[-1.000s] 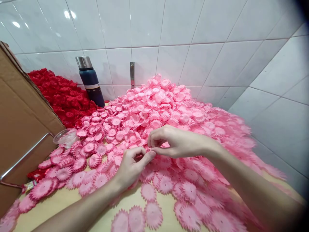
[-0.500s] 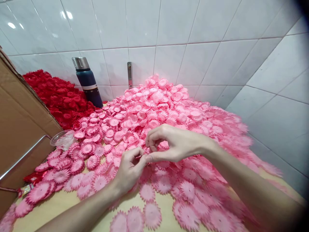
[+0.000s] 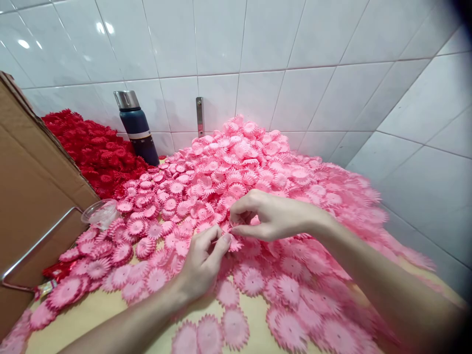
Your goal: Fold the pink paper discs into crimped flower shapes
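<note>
Pink toothed discs (image 3: 254, 172) lie heaped across the pale yellow tabletop (image 3: 96, 314) and against the tiled wall (image 3: 280, 34), spreading around and beneath the person's 2 hands. The left hand (image 3: 204, 260) has its thumb and forefinger drawn narrowly together, and the right hand (image 3: 267, 216) curls its fingers close beside them; a pink edge shows at their tips, but what either pinch holds is too small and too covered to tell. The right forearm blocks part of the heap, which blurs toward the right; both forearms run out of view, and darkness cuts off the upper right corner. The dark blue bottle (image 3: 138, 130) bears a pale band and tiny marks, none legible. Writing on the small wrapper (image 3: 46, 288) cannot be made out either. At left, the cardboard (image 3: 33, 187), itself cut off, hides part of the red heap (image 3: 99, 147); a bent metal rod (image 3: 40, 243) crosses in front of it. The clear plastic container (image 3: 100, 214) sits among discs, its contents unclear. A metal bracket (image 3: 199, 117) is fixed behind.
</note>
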Tool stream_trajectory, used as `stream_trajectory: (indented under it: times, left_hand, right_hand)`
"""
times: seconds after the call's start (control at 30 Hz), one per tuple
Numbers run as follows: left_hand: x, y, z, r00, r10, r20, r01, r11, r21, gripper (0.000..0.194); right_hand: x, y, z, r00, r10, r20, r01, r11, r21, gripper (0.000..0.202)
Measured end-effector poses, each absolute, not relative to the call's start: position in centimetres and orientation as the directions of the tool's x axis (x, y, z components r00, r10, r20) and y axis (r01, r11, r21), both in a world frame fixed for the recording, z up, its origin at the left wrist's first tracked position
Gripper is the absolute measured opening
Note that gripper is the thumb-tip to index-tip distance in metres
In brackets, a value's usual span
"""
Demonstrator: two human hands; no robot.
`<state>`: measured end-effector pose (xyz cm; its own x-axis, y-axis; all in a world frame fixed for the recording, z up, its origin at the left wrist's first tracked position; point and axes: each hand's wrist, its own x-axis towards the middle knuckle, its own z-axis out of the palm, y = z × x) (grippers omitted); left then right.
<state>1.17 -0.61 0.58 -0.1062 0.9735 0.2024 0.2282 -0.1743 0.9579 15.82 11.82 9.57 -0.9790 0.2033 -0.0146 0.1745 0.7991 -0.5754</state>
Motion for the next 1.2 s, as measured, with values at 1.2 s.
stream_trajectory:
  times: [1.2]
  left_hand:
    - [1.8, -0.6, 0.5, -0.142, 0.972, 0.187, 0.104, -0.173, 0.979, 0.036]
  right_hand:
    - [17.0, 13.9, 9.0, -0.962, 0.272, -0.028, 0.187, 0.582, -0.791, 0.032]
